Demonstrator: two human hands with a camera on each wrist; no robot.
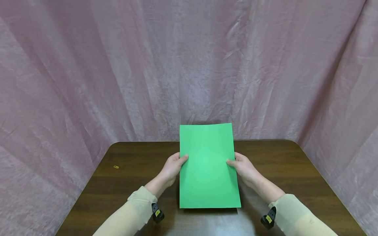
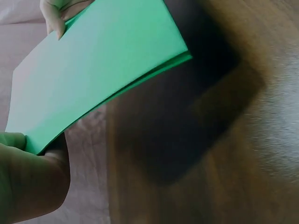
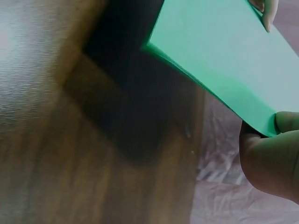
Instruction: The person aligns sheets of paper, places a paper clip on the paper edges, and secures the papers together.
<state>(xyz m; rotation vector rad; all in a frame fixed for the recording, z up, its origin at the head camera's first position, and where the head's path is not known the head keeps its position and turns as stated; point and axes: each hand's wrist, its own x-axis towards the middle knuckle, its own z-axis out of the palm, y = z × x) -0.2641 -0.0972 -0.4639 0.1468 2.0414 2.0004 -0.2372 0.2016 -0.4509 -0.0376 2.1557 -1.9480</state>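
Observation:
Both hands hold up a green sheet of paper (image 1: 206, 183), gripping it by its two long sides. My left hand (image 1: 172, 167) pinches the left edge, thumb on the front face and fingers hidden behind. On the opposite edge, my right hand (image 1: 245, 167) grips in the same way. In the left wrist view the green paper (image 2: 100, 60) shows a second layer along its lower edge. The paper (image 3: 224, 56) bends slightly near the thumb in the right wrist view and casts a dark shadow on the table below it.
A yellow paper clip (image 1: 116, 167) lies on the left part of the brown wooden table (image 1: 280, 170). Pink curtains (image 1: 189, 65) hang close behind the table and along its sides. Each sleeve has a black wrist strap with a small device.

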